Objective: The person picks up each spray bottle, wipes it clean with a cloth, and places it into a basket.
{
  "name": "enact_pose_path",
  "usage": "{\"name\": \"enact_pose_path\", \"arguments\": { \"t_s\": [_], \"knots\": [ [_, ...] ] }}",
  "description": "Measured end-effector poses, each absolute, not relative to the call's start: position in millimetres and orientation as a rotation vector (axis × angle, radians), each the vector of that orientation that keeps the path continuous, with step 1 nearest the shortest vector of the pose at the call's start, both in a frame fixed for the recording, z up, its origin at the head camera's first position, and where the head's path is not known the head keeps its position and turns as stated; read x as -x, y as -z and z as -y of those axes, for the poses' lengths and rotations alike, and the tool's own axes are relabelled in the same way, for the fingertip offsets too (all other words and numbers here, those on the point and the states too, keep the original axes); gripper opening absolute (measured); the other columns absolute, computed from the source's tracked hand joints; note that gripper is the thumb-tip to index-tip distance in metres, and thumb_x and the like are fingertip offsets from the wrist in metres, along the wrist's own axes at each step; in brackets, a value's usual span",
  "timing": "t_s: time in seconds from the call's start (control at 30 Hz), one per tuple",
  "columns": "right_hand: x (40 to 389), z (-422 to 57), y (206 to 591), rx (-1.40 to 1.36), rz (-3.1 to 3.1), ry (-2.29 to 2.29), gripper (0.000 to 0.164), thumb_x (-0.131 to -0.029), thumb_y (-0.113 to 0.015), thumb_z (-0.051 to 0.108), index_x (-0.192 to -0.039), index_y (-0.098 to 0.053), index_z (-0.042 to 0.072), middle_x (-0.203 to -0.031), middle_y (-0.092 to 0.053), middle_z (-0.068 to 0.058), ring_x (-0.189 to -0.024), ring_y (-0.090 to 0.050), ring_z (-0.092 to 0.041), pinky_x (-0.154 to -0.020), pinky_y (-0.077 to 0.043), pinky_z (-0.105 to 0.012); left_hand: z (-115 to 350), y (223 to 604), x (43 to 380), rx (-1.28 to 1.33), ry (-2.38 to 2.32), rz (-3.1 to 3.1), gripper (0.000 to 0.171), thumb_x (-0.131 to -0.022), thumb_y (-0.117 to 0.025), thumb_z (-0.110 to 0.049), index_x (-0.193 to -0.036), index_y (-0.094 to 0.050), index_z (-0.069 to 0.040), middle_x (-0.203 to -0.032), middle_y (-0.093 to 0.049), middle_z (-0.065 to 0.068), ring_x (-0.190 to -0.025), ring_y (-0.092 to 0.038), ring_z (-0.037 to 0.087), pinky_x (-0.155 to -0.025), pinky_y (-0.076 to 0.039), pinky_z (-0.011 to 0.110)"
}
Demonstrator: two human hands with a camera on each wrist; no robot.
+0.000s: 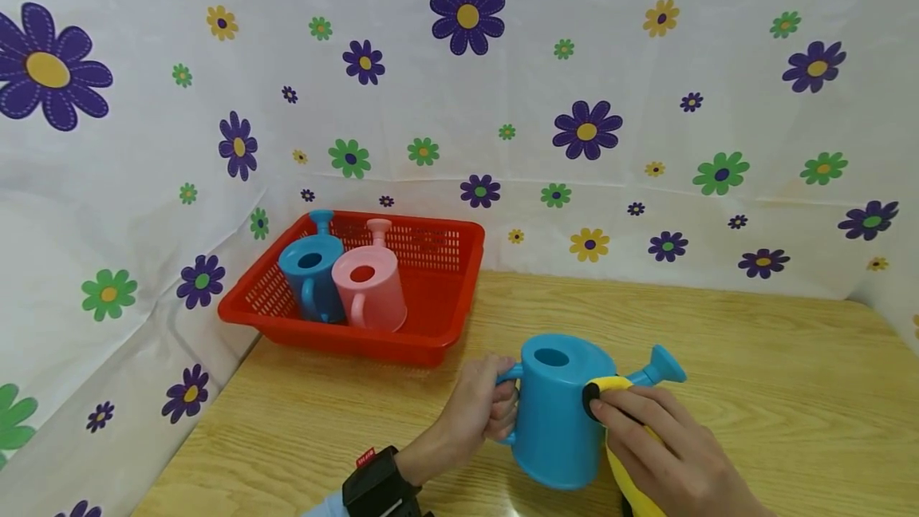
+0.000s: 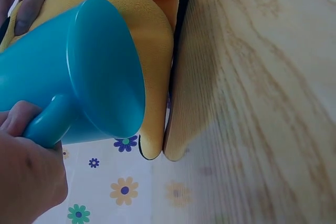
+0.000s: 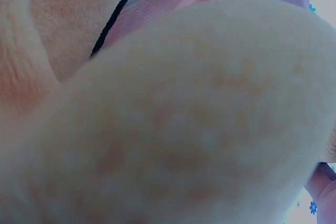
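My left hand (image 1: 477, 401) grips the handle of a blue watering can (image 1: 556, 425), which is held up off the table with its spout pointing right. In the left wrist view the can's base (image 2: 107, 72) shows, apart from the wood. A yellow cloth with a black edge (image 1: 626, 479) lies against the can's side below the spout. My right hand (image 1: 671, 449) pinches this cloth and presses it to the can. Behind the can, in the left wrist view, the cloth (image 2: 152, 61) hangs down to the table. Blurred skin fills most of the right wrist view.
A red plastic basket (image 1: 459, 294) stands at the back left of the wooden table (image 1: 754, 357). Inside it are a blue watering can (image 1: 316, 262) and a pink watering can (image 1: 380, 297), side by side. A flower-patterned white curtain (image 1: 531, 86) encloses the table's back and sides.
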State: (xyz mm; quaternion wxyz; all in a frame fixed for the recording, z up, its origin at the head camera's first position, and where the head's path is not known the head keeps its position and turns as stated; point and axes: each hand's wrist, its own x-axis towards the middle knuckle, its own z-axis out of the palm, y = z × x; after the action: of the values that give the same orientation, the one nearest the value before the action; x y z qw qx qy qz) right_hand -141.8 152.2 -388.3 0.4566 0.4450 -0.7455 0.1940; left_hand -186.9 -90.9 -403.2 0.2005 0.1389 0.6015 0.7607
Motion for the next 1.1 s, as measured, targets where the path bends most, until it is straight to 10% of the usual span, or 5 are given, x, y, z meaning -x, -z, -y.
{"name": "enact_pose_path", "arguments": {
  "t_s": [1.1],
  "knots": [
    [141.1, -158.8, 390.5, -1.049, 1.872, -0.509, 0.046, -0.11, -0.044, 0.032, -0.101, -0.078, 0.002, -0.099, -0.074, -0.007, -0.083, -0.069, -0.019, -0.099, -0.048, -0.013, 89.6, 404.6, 183.3, -0.328, -2.141, -1.652, 0.047, -0.104, -0.035, -0.026, -0.057, -0.031, -0.017, -0.048, -0.03, -0.007, -0.04, -0.03, 0.008, -0.043, -0.026, 0.021]
  ]
}}
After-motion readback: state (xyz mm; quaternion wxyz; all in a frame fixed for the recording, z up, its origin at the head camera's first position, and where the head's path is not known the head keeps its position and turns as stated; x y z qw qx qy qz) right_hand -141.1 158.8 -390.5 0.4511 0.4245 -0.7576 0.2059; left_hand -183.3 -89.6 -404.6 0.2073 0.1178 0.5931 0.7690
